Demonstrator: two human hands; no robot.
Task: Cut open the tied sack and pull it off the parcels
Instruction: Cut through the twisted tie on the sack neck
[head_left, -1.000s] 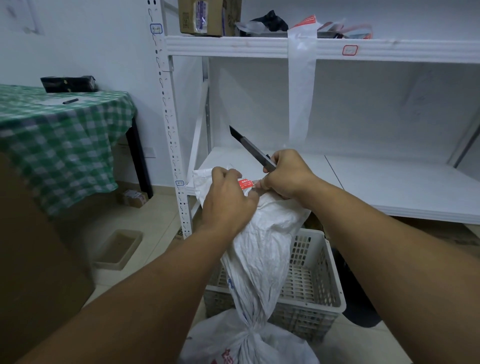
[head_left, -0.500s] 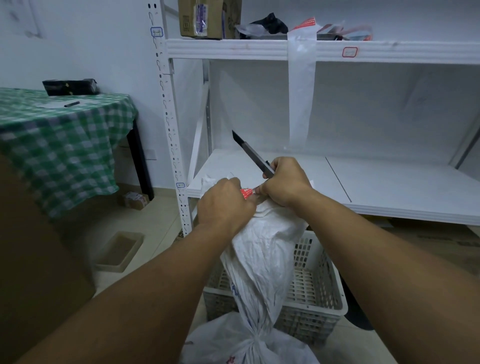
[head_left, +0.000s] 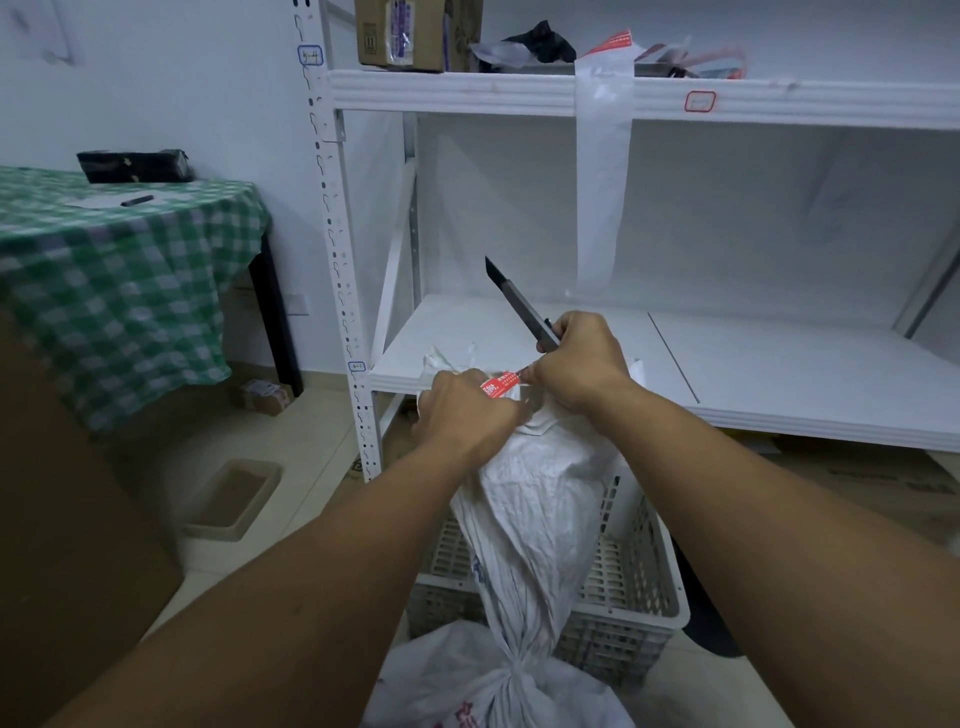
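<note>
Gripping the sack (head_left: 535, 499) neck between both fists, left hand (head_left: 467, 410) on the red seal (head_left: 500, 385), right hand (head_left: 584, 364) clutching a knife (head_left: 519, 306) pointing away; knot below uncut, parcels unseen.
</note>
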